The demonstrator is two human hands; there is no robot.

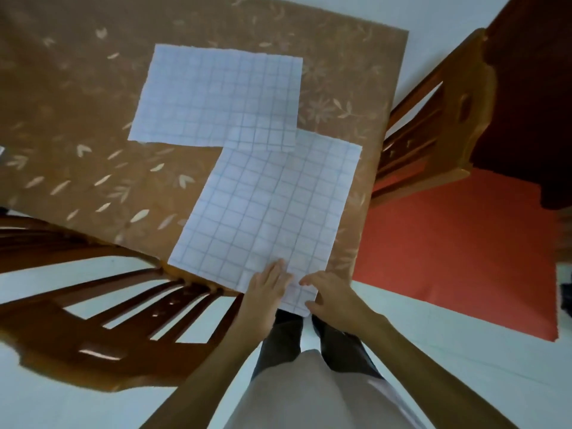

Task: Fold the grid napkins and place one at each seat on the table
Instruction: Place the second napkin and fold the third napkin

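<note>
Two white napkins with a blue grid lie unfolded on the brown leaf-patterned table [93, 125]. The far napkin [213, 97] lies flat near the table's middle, and its near right corner overlaps the near napkin [263, 209]. The near napkin reaches to the table's front edge and its near corner hangs over it. My left hand [266, 292] rests flat on that napkin's near edge, fingers together. My right hand [331, 295] pinches the overhanging near corner between thumb and fingers.
A wooden chair [102, 329] with a slatted back stands at the table's near left side. Another wooden chair [445, 119] stands at the right side, over a red mat [464, 252] on the pale floor.
</note>
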